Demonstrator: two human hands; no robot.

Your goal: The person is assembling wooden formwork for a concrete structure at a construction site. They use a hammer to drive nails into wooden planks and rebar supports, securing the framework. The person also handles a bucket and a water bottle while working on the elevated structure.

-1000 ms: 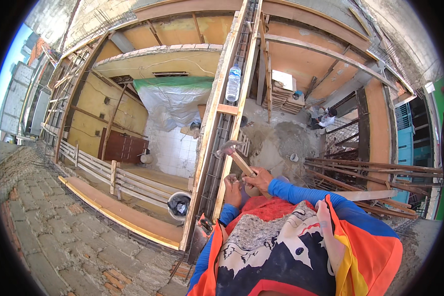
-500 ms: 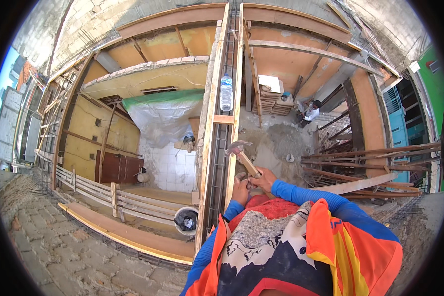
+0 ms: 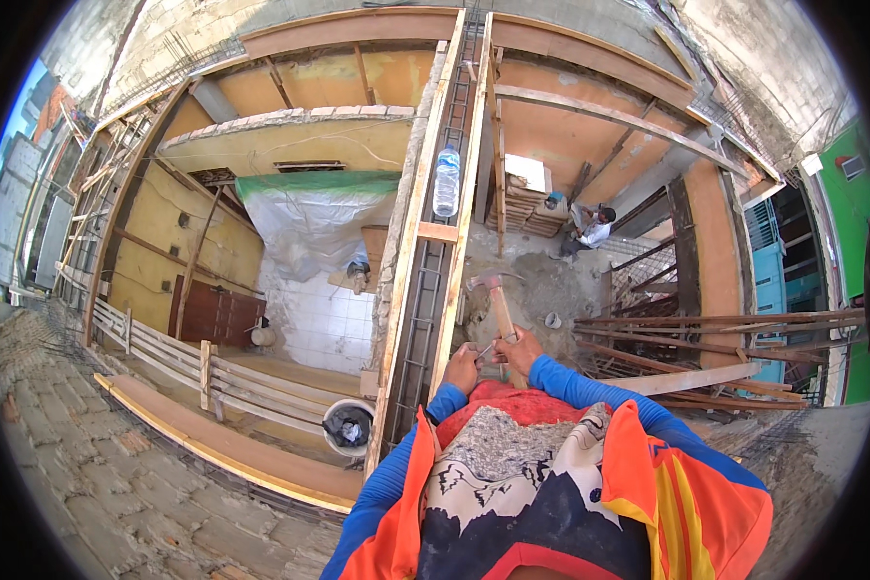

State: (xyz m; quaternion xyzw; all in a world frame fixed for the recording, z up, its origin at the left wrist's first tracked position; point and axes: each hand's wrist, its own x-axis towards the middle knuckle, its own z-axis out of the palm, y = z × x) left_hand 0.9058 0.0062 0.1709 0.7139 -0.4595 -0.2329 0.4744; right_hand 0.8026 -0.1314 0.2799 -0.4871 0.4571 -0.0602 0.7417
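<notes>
In front of my body, my right hand (image 3: 520, 354) is wrapped around the wooden handle of a claw hammer (image 3: 501, 307), its head pointing away from me. My left hand (image 3: 462, 368) is closed close beside it, fingers pinched on a thin metal piece (image 3: 485, 349) that spans the small gap toward my right fingers. Whether that piece is a nail or a bit of wire is too small to tell. Just left of my hands runs a long wooden beam form (image 3: 451, 319) with a steel rebar cage (image 3: 425, 314) inside.
A clear plastic water bottle (image 3: 446, 184) lies on the form beyond a wooden cross-piece (image 3: 438, 232). A bucket (image 3: 348, 425) hangs at the left. Far below, a person (image 3: 590, 230) crouches by stacked sacks (image 3: 530, 208). Timber poles (image 3: 715, 327) stretch out at right.
The hammer has moved right, off the edge of the form, and its head has turned more straight ahead. My hands have drawn slightly apart, showing the thin piece between them.
</notes>
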